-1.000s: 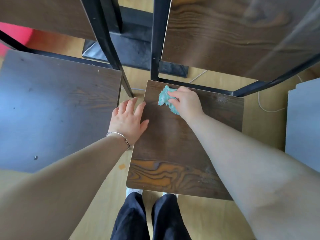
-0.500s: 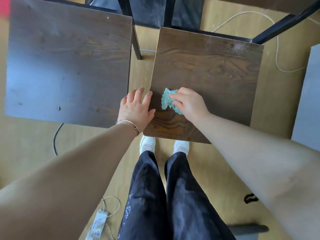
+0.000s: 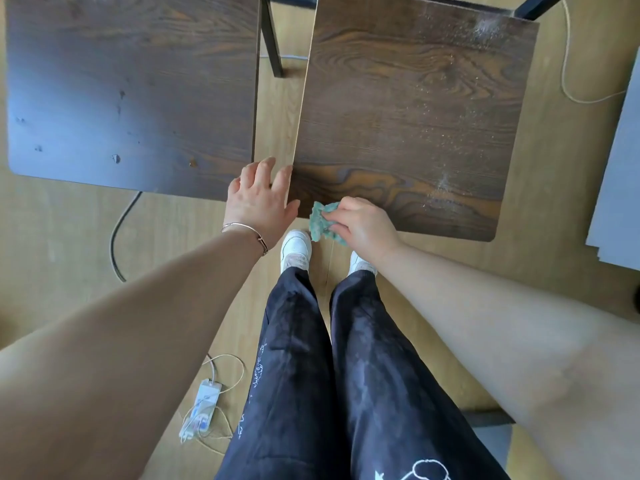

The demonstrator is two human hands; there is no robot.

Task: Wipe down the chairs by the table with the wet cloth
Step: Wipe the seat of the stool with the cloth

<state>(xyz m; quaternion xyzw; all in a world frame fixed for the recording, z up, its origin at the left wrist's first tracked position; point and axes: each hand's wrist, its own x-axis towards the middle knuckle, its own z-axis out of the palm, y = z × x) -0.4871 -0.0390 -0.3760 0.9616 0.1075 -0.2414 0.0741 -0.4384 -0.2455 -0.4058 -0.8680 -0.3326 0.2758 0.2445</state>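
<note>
Legs in dark trousers (image 3: 332, 375) nearest me, white shoes (image 3: 296, 249) beyond. Right hand (image 3: 362, 225) pinches the bunched green cloth (image 3: 320, 221) at the near edge of the right chair seat (image 3: 415, 116). Left hand (image 3: 259, 202) lies flat, fingers spread, at that seat's near-left corner. Left chair seat (image 3: 131, 91) sits just beside. I see dust specks farthest back.
</note>
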